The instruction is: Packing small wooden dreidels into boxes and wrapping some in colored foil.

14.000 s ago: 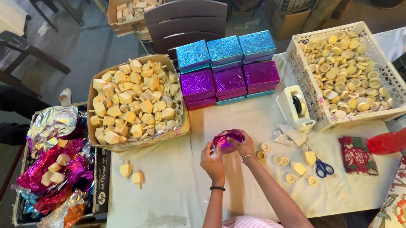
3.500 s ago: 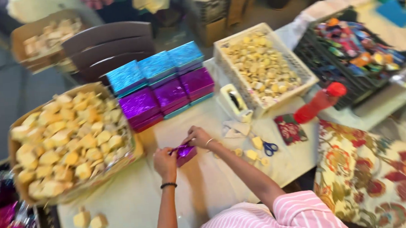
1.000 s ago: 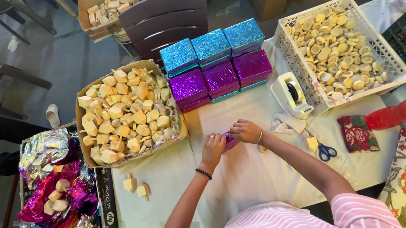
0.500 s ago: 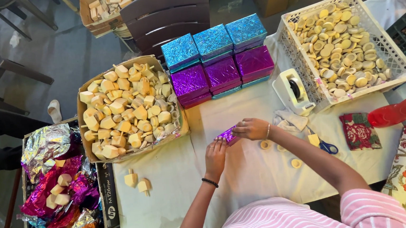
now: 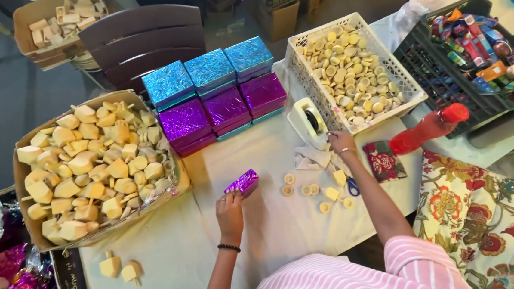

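Observation:
My left hand (image 5: 230, 210) holds a small block wrapped in purple foil (image 5: 243, 182) just above the white tablecloth (image 5: 287, 233). My right hand (image 5: 340, 141) reaches to the right and touches the front of the white tape dispenser (image 5: 307, 121); whether it pinches tape I cannot tell. Several small wooden discs (image 5: 306, 190) and two yellow blocks (image 5: 333, 192) lie on the cloth between my arms.
A cardboard box of wooden blocks (image 5: 86, 164) sits left. Blue and purple foil boxes (image 5: 214, 93) are stacked at the back. A white basket of wooden discs (image 5: 354, 68), blue scissors (image 5: 353, 186), a red bottle (image 5: 428, 128) and a black crate (image 5: 473, 45) stand right. Two wooden tops (image 5: 121, 268) lie near left.
My right hand has let go of the purple wrapped block and moved right to the tape dispenser. My left hand alone keeps the block. The camera has swung to the right.

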